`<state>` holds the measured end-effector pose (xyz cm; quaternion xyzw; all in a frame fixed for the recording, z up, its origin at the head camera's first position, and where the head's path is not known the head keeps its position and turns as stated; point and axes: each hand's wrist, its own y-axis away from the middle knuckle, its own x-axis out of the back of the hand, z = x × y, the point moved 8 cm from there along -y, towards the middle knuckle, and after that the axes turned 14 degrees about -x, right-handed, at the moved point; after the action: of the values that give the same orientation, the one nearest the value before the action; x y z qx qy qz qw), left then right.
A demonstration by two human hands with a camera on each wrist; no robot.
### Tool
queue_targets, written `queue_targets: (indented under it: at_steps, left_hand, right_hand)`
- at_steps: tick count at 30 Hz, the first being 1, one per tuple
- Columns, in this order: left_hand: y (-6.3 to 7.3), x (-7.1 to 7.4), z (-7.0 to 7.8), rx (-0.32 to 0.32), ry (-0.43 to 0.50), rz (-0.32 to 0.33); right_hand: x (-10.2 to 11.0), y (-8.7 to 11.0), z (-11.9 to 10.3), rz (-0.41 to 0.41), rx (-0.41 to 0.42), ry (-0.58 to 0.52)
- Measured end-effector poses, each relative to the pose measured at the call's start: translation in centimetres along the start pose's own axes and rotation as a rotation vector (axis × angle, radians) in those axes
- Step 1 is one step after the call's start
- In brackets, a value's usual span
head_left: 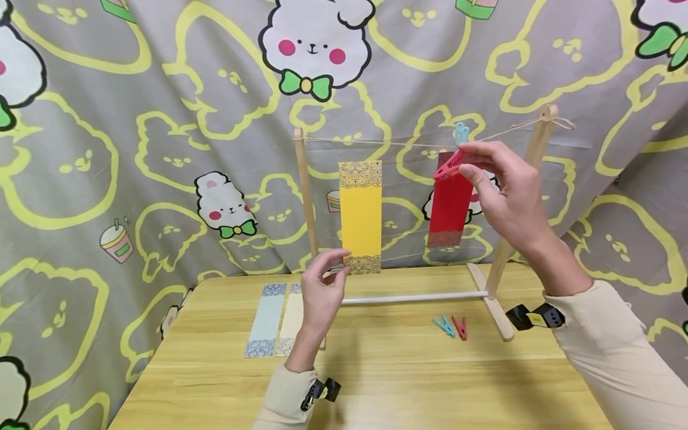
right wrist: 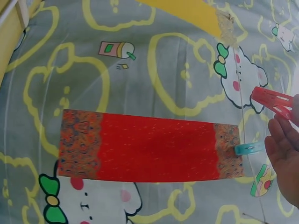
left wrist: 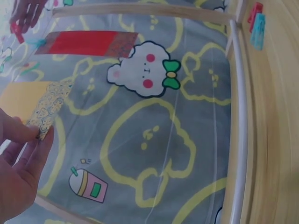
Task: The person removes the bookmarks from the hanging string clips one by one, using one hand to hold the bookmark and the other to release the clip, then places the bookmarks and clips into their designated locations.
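Note:
My left hand pinches a yellow card with patterned ends near its lower left corner, holding it upright. Its top edge is a little below a thin string in the head view. Between thumb and fingers, my right hand holds a red clothespin, in front of a red card. That red card hangs from the string by a light blue clothespin. In the right wrist view the held clothespin's tips are near the string, apart from the blue clothespin.
A wooden frame with a left post and right post carries the string. A white rod spans it low down. Pale blue and cream cards lie left; blue and red clothespins lie on the table.

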<state>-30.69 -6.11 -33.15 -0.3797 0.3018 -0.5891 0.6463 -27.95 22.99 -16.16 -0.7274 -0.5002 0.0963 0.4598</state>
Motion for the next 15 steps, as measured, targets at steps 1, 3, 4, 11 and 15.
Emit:
queue_targets:
  at_steps: [1,3,4,11,15]
  left_hand:
    - [0.0,0.2,0.0,-0.004,0.001,-0.002]
    - [0.1,0.4,0.0,-0.004,-0.002,-0.008]
    - [0.1,0.5,0.0,-0.005,-0.001,-0.009]
    - [0.3,1.2,0.1,-0.036,-0.003,0.015]
    - [0.4,1.5,0.0,-0.035,0.019,0.02]
  right_hand:
    - [0.0,0.2,0.2,-0.001,-0.004,-0.003]
    - [0.0,0.5,0.6,0.0,-0.011,-0.004]
    - [0.1,0.7,0.8,0.002,-0.014,-0.008]
    - [0.1,1.9,1.8,-0.014,-0.034,-0.006]
    - [0.1,2.8,2.5,-0.015,-0.051,-0.001]
